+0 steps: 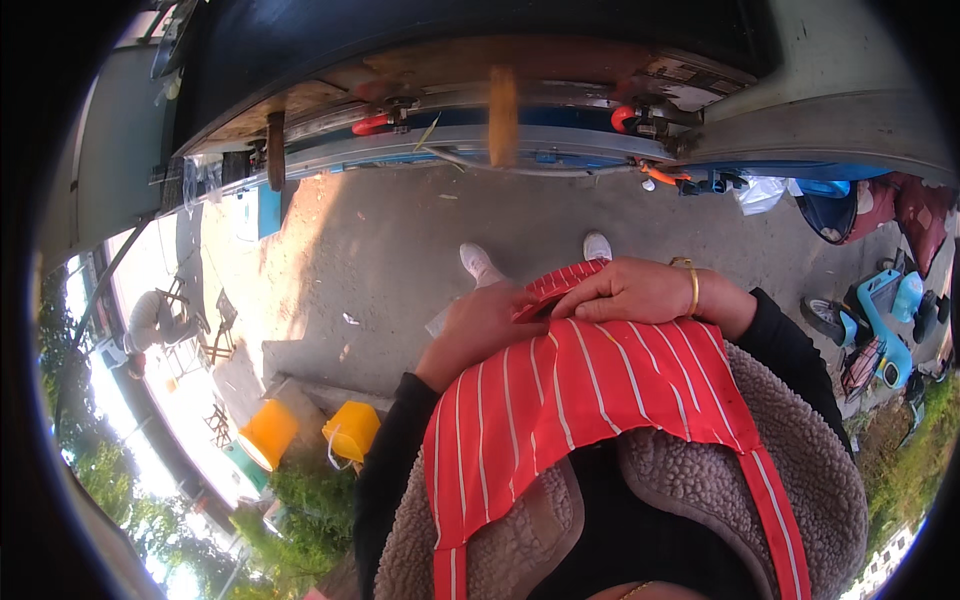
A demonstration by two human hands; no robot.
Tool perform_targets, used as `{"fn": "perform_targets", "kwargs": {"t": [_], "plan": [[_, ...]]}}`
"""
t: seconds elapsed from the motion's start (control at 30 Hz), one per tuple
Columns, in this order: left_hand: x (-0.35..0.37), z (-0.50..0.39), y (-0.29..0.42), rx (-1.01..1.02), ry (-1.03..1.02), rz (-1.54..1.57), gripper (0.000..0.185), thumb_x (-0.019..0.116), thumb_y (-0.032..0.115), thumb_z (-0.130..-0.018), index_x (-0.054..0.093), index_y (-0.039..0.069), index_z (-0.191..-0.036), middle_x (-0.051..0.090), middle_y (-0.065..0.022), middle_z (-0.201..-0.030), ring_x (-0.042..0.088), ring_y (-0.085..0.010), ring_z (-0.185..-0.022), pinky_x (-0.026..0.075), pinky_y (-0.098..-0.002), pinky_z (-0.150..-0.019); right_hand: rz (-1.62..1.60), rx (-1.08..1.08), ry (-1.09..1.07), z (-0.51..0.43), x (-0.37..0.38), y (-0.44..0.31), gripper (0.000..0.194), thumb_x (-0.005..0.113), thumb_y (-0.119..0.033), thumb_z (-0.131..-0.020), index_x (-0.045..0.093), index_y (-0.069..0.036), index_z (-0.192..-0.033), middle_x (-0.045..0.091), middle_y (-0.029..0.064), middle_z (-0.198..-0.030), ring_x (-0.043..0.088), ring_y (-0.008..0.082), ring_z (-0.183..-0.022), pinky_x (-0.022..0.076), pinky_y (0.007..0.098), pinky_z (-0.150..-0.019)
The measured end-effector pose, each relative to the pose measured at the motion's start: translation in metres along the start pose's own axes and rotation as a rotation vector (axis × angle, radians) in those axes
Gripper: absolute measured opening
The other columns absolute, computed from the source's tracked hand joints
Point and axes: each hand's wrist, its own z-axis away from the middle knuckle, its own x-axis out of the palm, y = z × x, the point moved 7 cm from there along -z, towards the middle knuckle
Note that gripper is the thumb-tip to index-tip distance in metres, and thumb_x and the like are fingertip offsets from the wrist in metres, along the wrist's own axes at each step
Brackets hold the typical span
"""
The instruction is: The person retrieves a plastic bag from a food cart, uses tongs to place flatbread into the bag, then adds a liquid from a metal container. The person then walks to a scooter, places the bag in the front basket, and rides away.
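Observation:
A red apron (600, 382) with white stripes hangs over a fleece vest (780, 420) on my chest. My left hand (484, 319) grips the apron at waist height, its fingertips partly hidden in the cloth. Beside it, my right hand (622, 291), with a gold bangle (694, 289) at the wrist, pinches the same cloth between thumb and fingers. Between the hands a dark gap shows under a raised striped fold (566, 279); whether this is a pocket I cannot tell. Something pale and translucent pokes out beside my left hand, too unclear to name.
Ahead is a dark counter (450, 22), with a blurred wooden handle (503, 116) jutting towards me. Red-handled valves (371, 124) sit beneath it. Yellow buckets (352, 431) stand at lower left, folding stools (219, 330) farther left. A turquoise scooter (881, 322) is at right.

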Motion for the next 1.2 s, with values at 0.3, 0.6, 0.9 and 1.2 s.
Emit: {"fn": "perform_targets", "kwargs": {"t": [0.3,0.6,0.9,1.2], "plan": [[-0.036,0.043,-0.059,-0.395,0.444,-0.229,0.014,0.063,0.023,-0.076,0.066,0.009,-0.076,0.065,-0.0046,-0.088,0.065,-0.0298,-0.079,0.053,-0.0426,-0.067,0.442,-0.019,-0.238,-0.090,0.075,0.021,0.038,0.052,-0.022,-0.093,0.062,-0.001,-0.123,0.064,0.0210,-0.118,0.060,0.0343,-0.111,0.0489,0.0387,-0.092],[-0.070,0.166,-0.149,-0.524,0.649,-0.226,0.010,0.064,0.022,-0.076,0.067,0.012,-0.077,0.063,-0.0031,-0.084,0.065,-0.0296,-0.071,0.053,-0.0428,-0.063,1.038,0.526,-0.678,-0.258,0.162,0.070,0.040,0.053,-0.016,-0.094,0.056,0.000,-0.130,0.057,0.0220,-0.132,0.056,0.0259,-0.123,0.0432,0.0343,-0.103],[-0.102,0.234,-0.230,-0.538,0.742,-0.169,0.012,0.065,0.023,-0.078,0.068,0.011,-0.079,0.064,-0.0033,-0.084,0.066,-0.0299,-0.072,0.053,-0.0421,-0.064,0.243,0.141,-0.572,-0.306,0.185,-0.024,0.033,0.054,-0.012,-0.095,0.061,0.003,-0.124,0.066,0.0212,-0.119,0.065,0.0257,-0.110,0.0509,0.0358,-0.094],[-0.064,0.202,-0.233,-0.519,0.672,0.655,0.017,0.069,0.010,-0.083,0.072,-0.001,-0.096,0.064,-0.0043,-0.076,0.055,-0.0095,-0.066,0.044,-0.0272,-0.061,0.107,1.285,0.843,0.039,-0.060,0.260,0.026,0.064,-0.031,-0.090,0.073,-0.007,-0.083,0.069,0.0069,-0.071,0.067,0.0183,-0.062,0.0553,0.0341,-0.060]]}}
